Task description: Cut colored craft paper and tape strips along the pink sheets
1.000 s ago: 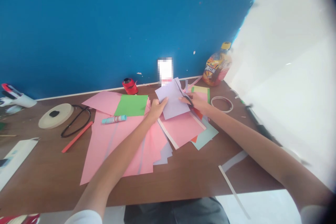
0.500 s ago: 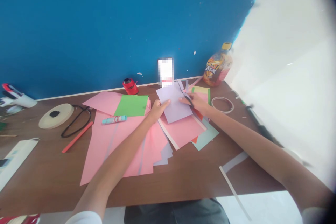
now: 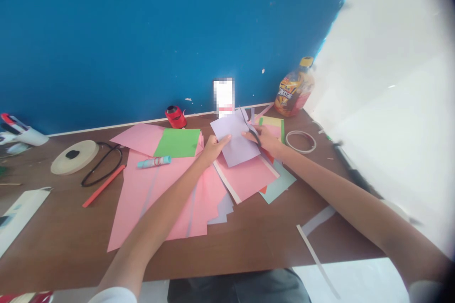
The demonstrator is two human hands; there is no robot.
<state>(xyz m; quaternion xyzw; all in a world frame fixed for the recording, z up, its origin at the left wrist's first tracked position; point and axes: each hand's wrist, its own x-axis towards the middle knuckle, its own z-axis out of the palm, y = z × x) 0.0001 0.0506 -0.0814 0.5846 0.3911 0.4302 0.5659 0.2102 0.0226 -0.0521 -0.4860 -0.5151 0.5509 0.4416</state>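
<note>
A lilac sheet of paper (image 3: 239,144) is pinched at its left edge by my left hand (image 3: 214,147), the thumb lying on top. My right hand (image 3: 265,139) grips dark-handled scissors (image 3: 254,133), whose blades point up and away at the sheet's upper right edge. Under the lilac sheet lies a pink sheet with white borders (image 3: 245,182), and a pale green sheet (image 3: 279,182) pokes out beside it. Large pink paper (image 3: 142,199) and a green piece (image 3: 179,143) lie to the left, with a light blue glue stick (image 3: 154,162) on top.
A drink bottle (image 3: 293,90) stands at the back right, near a tape ring (image 3: 301,142). Against the blue wall are a red spool (image 3: 175,117) and a pixelated bright object (image 3: 223,97). At left lie a cream disc (image 3: 76,163), black cord (image 3: 88,181) and red stick (image 3: 104,186).
</note>
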